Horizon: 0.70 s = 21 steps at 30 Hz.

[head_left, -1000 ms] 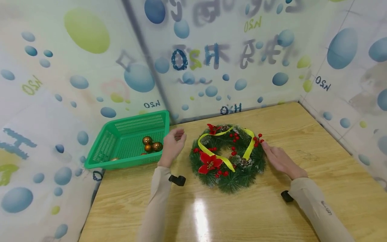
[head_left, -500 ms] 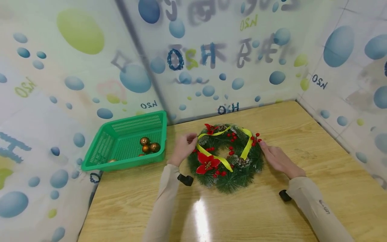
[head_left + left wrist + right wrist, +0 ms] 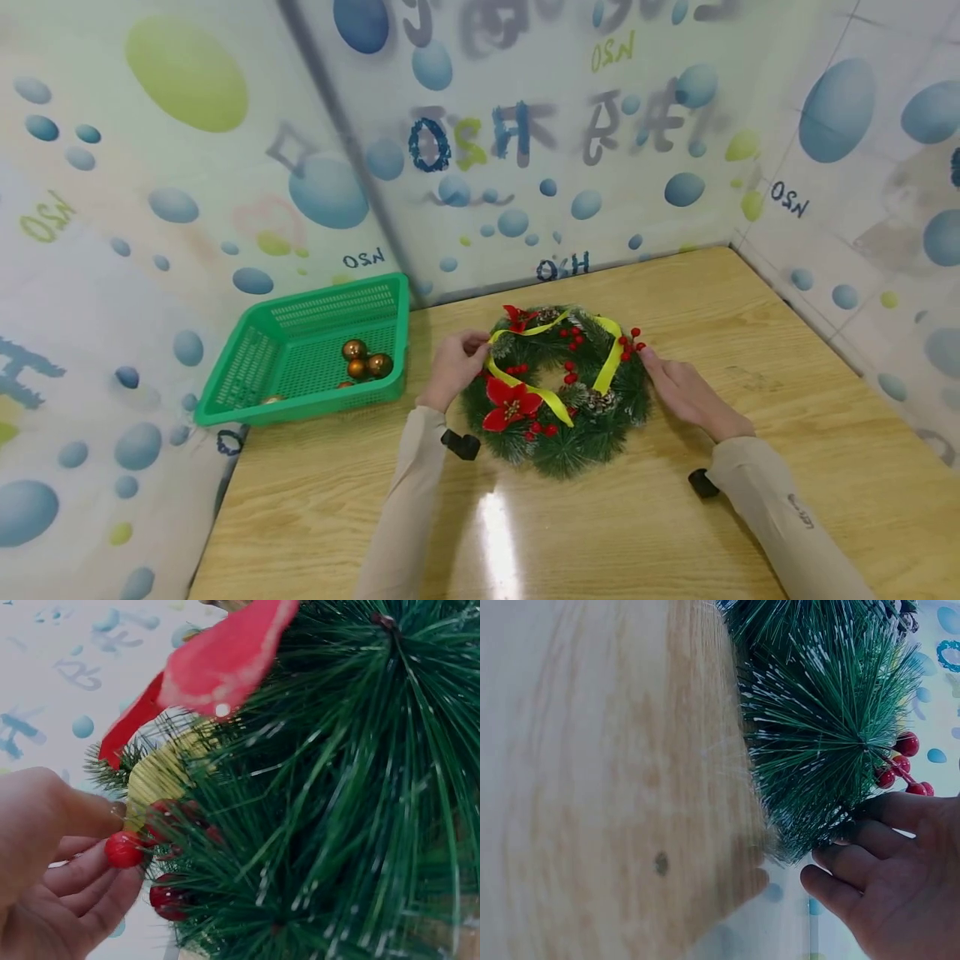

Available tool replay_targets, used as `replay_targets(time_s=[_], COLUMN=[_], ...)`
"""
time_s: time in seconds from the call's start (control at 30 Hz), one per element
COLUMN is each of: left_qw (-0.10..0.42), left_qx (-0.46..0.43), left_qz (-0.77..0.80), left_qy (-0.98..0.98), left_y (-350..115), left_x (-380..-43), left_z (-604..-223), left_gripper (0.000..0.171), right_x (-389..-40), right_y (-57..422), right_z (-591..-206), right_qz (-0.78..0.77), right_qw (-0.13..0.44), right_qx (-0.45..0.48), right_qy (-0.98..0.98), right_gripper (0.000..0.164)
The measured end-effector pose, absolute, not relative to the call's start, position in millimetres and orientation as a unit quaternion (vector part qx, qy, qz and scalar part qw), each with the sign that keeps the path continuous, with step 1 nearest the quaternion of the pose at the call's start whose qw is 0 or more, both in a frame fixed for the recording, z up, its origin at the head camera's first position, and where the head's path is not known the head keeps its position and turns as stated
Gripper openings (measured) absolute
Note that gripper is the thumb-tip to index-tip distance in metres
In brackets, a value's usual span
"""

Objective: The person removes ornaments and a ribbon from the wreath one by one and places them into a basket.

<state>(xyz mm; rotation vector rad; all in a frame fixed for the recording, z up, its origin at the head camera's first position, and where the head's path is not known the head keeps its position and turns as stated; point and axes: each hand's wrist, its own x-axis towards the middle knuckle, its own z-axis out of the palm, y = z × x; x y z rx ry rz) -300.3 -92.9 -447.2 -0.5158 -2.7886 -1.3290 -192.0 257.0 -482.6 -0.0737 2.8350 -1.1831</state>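
Observation:
A green pine wreath (image 3: pixel 562 454) lies on the wooden table, dressed with red poinsettias (image 3: pixel 512 403), red berries and pine cones. A yellow ribbon (image 3: pixel 611 367) loops loosely over its top. At the wreath's left side my left hand (image 3: pixel 453 367) pinches the ribbon between thumb and forefinger; in the left wrist view the ribbon (image 3: pixel 154 780) runs from the fingertips behind needles and a berry (image 3: pixel 124 849). My right hand (image 3: pixel 690 392) rests its extended fingers against the wreath's right edge, just below some berries (image 3: pixel 900 769) in the right wrist view.
A green plastic basket (image 3: pixel 300 408) stands at the table's back left, holding several bronze baubles (image 3: pixel 379 365) and partly hidden reddish items. Patterned wall coverings (image 3: pixel 465 217) rise along the table's back, left and right sides.
My left hand has moved right, from beside the basket to the wreath's left side, and now pinches the ribbon. The right hand stays at the wreath's right edge. The head view shifts slightly.

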Motion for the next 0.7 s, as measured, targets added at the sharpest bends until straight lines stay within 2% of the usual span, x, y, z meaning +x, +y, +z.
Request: replay_targets(time_s=[0.27,0.47,0.7], left_qw=[0.072,0.128,0.177], left_qx=[-0.152,-0.15,-0.148], left_qz=[-0.434,-0.426,-0.438], left_qy=[-0.885,-0.883,-0.869], left_y=[-100,-106,-107], left_x=[-301,-301,-298], left_z=[-435,-423,-407], left_gripper=[0.017,0.017,0.017], right_x=[-192,-192,-193], right_y=[257,255,252], right_z=[-484,-485,-484], right_qz=[-0.378,-0.382,-0.376], right_qw=[0.028,0.033,0.027], right_qx=[-0.026,-0.026,-0.034], right_qy=[0.925,0.923,0.925], right_gripper=[0.076,0.067,0.068])
